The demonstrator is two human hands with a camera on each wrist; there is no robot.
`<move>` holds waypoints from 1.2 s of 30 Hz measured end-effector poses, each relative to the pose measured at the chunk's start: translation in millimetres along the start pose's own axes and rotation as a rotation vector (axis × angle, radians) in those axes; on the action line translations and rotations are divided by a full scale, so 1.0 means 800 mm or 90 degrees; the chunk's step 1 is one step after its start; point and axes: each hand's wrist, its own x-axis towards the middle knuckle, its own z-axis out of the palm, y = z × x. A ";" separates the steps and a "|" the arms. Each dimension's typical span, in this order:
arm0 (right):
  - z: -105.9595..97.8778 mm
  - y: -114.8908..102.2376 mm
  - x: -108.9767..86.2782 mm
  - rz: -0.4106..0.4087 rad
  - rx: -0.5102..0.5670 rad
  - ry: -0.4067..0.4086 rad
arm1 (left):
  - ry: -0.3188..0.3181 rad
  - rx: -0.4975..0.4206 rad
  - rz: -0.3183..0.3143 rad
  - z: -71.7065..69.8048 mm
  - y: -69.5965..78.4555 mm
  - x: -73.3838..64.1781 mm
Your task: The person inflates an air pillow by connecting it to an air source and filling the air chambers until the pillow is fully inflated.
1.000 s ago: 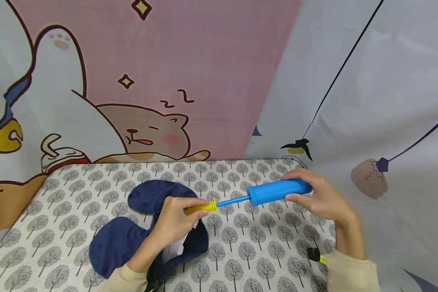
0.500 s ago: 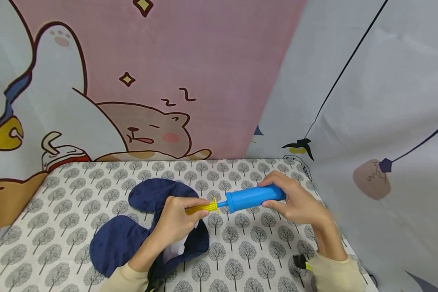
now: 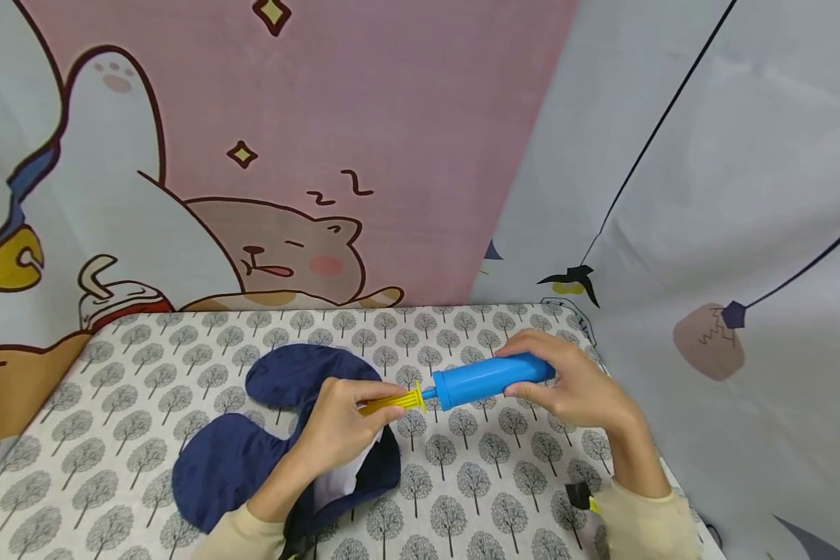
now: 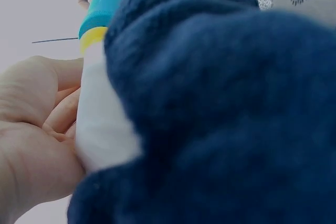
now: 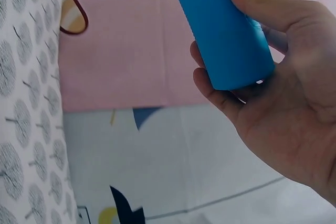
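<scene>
A balloon hand pump with a blue barrel (image 3: 493, 379) and a yellow ribbed end (image 3: 394, 401) is held slantwise above the table. My left hand (image 3: 343, 424) pinches the yellow end between thumb and fingers. Around the blue barrel's far end curl the fingers of my right hand (image 3: 577, 385), also plain in the right wrist view. Only a short piece of blue rod shows between barrel and yellow end. Beneath my left hand lies a navy plush cover (image 3: 231, 467) with two rounded lobes. Whitish thin material (image 4: 102, 114) comes out of its opening, up to the pump's yellow end.
The table is covered with a tree-print cloth (image 3: 472, 482). A curtain (image 3: 420, 155) with cartoon drawings hangs behind it and down the right side. A small black piece with a yellow edge (image 3: 579, 495) is by my right sleeve.
My right hand has moved left with the blue barrel, so the rod is now mostly hidden. In the last half second little moved; my left hand keeps its hold.
</scene>
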 end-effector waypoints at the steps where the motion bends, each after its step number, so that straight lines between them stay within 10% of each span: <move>1: -0.003 0.002 -0.002 0.002 -0.006 0.008 | -0.001 -0.001 0.000 0.000 0.000 0.000; 23: -0.063 0.037 -0.052 0.097 -0.063 0.078 | -0.001 0.001 -0.004 -0.005 -0.005 0.000; 36: -0.033 0.024 -0.022 0.024 -0.039 0.052 | 0.014 0.004 -0.010 -0.007 -0.004 -0.001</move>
